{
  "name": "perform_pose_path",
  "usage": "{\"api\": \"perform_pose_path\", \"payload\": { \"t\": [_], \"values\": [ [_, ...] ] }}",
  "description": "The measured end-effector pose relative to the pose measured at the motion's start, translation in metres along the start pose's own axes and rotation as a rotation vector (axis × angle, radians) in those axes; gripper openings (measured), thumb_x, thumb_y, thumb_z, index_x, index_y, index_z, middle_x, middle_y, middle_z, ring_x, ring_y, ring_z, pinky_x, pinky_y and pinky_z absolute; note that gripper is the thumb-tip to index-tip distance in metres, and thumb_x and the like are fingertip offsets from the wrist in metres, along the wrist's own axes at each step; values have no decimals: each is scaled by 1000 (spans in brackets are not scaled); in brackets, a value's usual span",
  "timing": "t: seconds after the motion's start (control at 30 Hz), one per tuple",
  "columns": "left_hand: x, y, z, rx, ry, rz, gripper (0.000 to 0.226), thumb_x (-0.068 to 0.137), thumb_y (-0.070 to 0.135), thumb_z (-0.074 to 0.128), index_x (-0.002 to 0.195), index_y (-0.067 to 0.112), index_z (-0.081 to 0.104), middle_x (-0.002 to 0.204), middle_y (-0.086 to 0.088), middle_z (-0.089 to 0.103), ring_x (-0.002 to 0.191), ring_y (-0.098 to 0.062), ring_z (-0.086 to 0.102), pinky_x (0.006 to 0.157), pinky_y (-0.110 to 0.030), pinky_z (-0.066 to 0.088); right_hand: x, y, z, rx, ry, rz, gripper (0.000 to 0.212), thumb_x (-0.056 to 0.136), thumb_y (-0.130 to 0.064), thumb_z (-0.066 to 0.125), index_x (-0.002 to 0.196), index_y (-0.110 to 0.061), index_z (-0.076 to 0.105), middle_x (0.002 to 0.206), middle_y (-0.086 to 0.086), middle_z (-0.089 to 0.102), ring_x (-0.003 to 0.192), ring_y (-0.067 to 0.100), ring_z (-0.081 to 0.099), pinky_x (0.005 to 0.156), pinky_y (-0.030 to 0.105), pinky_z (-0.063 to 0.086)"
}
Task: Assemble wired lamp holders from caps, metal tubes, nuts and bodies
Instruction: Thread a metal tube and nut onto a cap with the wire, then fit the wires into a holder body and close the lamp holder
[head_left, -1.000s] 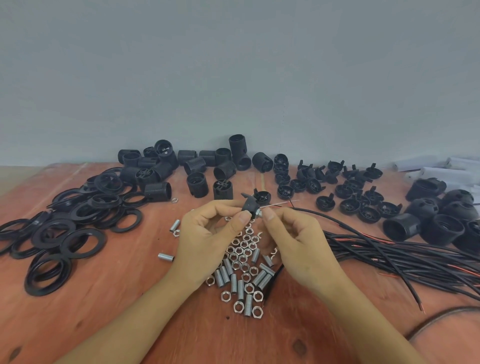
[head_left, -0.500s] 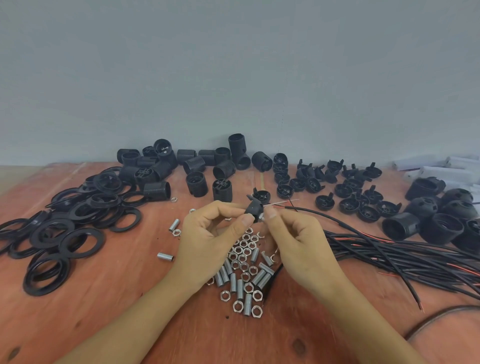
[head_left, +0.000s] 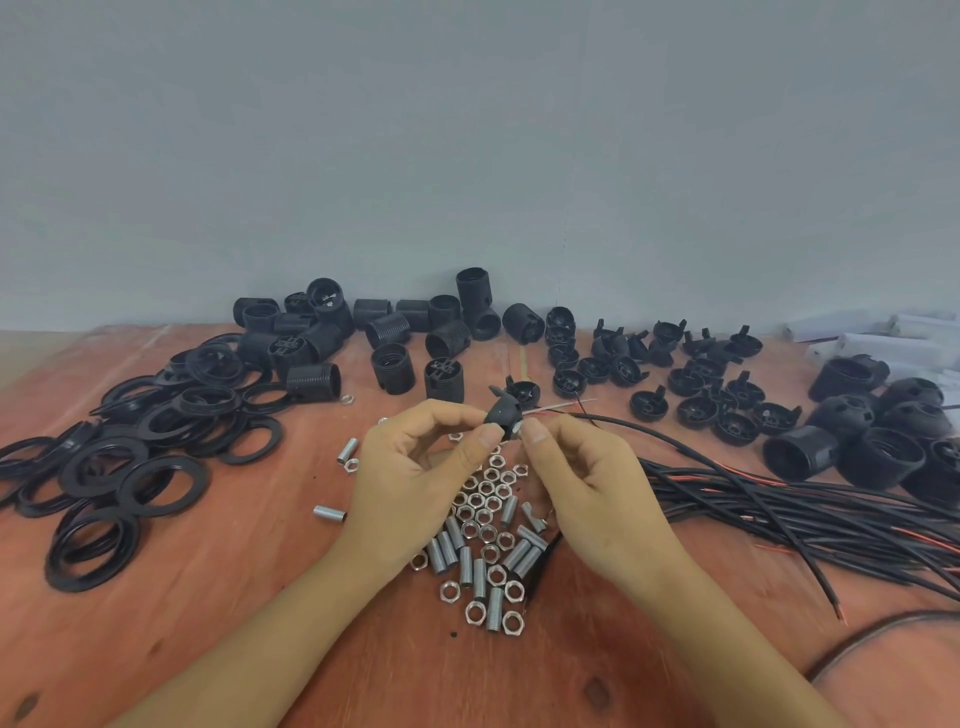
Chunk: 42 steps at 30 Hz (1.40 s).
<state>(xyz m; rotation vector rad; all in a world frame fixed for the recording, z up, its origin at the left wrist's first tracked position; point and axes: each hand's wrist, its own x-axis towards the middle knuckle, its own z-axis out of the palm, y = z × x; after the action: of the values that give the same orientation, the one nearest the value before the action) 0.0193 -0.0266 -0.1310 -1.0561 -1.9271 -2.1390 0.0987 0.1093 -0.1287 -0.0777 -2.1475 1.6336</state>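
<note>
Two hands are held at frame centre: black cap is pinched by left hand, small metal part at its base is pinched by right hand. Beneath, nuts and tubes are piled.

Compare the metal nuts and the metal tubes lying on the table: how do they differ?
The nuts are short, six-sided rings; the tubes are longer threaded cylinders. Most nuts lie flat, holes upward; the tubes lie on their sides. Both are silvery metal, mixed in one pile on the table.
</note>
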Motion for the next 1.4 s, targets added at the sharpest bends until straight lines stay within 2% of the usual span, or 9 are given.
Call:
{"api": "perform_pose_path", "payload": {
  "t": [0.17,0.47,0.57,0.67,0.77,0.83,0.93,1.1,1.4],
  "values": [
    [0,1,1,-4,1,26,9,78,15,71,86,18,71,82,11,75,76,0,68,69,-11,51,0,-1,1,0,36,-3,28,95,-44,51,81,-23,64,59,-5,56,55,16,51,53,36,46],
    [1,-1,-1,35,2,61,9,81,18,72,88,22,72,86,10,75,80,-3,70,72,-13,52,1,3,2,-23,0,-18,35,95,-50,43,73,-31,63,52,-1,53,50,14,49,52,32,46],
    [0,-2,0,19,-12,54,8,82,19,71,89,22,71,86,9,75,79,-5,71,71,-14,53,-1,2,-3,-217,-7,-68,43,98,-56,42,69,-28,58,58,6,53,54,25,49,55,46,47],
    [-4,-3,2,24,-42,25,10,82,23,75,85,31,72,85,12,74,76,-5,71,70,-14,53,10,-3,-22,-414,163,-73,56,92,-66,32,72,-21,59,59,-6,57,55,9,51,55,35,45],
    [-8,-7,2,123,-80,69,4,82,31,72,86,31,71,86,8,73,78,-8,70,71,-16,53,44,4,-62,-794,400,81,51,92,-60,41,119,-22,62,118,4,65,110,25,59,93,43,46],
    [-9,-9,2,212,-120,145,6,84,25,74,88,24,71,88,7,72,80,-10,70,71,-17,53,66,18,-87,-1077,349,339,64,94,-57,44,145,-18,42,150,18,39,139,38,32,113,52,26],
    [-10,-9,4,258,-149,226,5,85,24,71,90,22,71,90,10,71,84,-9,68,72,-18,52,83,41,-103,-1222,233,579,74,97,-61,31,156,-16,19,161,23,12,149,42,6,119,59,4],
    [-11,-11,5,269,-154,253,6,85,23,69,90,21,72,91,9,71,87,-10,67,73,-16,50,100,59,-101,-1158,265,676,73,97,-63,22,153,-16,26,161,22,9,144,49,12,113,67,12],
    [-12,-15,5,269,-151,239,7,86,23,69,89,18,72,91,8,71,86,-12,67,72,-16,49,125,46,-60,-739,211,206,50,105,-34,33,148,-8,37,152,17,39,139,35,36,114,45,30]
  ]
}}
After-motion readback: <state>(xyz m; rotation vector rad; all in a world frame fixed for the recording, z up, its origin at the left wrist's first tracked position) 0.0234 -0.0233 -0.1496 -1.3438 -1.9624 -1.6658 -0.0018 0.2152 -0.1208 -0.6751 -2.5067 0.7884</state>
